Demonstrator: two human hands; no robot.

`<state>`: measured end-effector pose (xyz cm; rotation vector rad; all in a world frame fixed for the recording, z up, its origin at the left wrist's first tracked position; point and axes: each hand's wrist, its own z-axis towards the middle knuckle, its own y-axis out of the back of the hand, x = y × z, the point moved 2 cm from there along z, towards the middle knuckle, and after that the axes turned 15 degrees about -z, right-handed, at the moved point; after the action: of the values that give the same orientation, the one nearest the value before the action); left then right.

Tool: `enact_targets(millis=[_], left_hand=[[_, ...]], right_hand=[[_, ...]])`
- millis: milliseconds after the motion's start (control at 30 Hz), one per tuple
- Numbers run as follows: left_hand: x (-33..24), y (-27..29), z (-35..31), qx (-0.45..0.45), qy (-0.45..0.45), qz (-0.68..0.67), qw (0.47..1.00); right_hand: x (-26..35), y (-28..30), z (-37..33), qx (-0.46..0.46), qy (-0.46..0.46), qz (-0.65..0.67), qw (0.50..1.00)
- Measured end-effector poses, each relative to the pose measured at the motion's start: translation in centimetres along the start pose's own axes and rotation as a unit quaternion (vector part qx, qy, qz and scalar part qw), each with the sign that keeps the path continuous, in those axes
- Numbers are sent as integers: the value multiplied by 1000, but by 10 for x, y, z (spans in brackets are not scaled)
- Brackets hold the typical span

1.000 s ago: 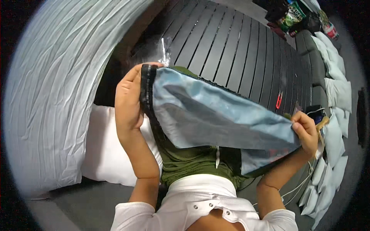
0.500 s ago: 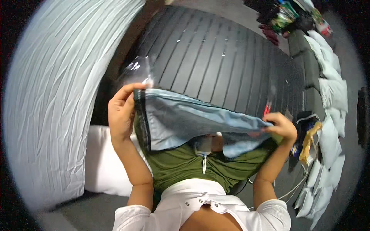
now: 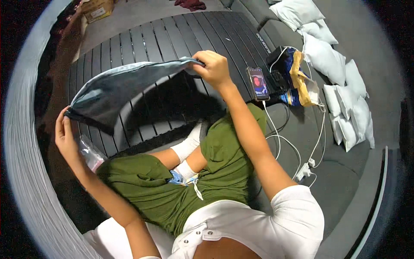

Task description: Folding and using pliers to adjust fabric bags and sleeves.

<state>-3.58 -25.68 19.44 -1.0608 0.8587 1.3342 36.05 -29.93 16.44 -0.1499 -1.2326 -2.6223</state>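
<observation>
Two ends of cloth [image 3: 125, 86]: left hand [image 3: 66, 140] and right hand [image 3: 215, 69] are clamping fingers [image 3: 206, 56] on them, likely keeping it spread.

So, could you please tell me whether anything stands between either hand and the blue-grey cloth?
Nothing visible does: the left hand pinches the cloth at one end, and the right hand grips the other.
</observation>
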Motion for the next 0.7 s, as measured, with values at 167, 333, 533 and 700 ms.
enact_targets(millis=[167, 333, 533, 700], left_hand=[[56, -3, -10, 30, 106, -36, 993], [68, -4, -18, 24, 177, -49, 983], [72, -5, -21, 20, 236, -141, 961], [68, -17, -23, -50, 263, -113, 957]], right_hand=[[-20, -30, -14, 176, -33, -34, 983], [-29, -58, -38, 478, 10, -3, 878], [-23, -68, -38, 398, -165, -149, 890], [-69, -74, -61, 435, -248, -176, 847]])
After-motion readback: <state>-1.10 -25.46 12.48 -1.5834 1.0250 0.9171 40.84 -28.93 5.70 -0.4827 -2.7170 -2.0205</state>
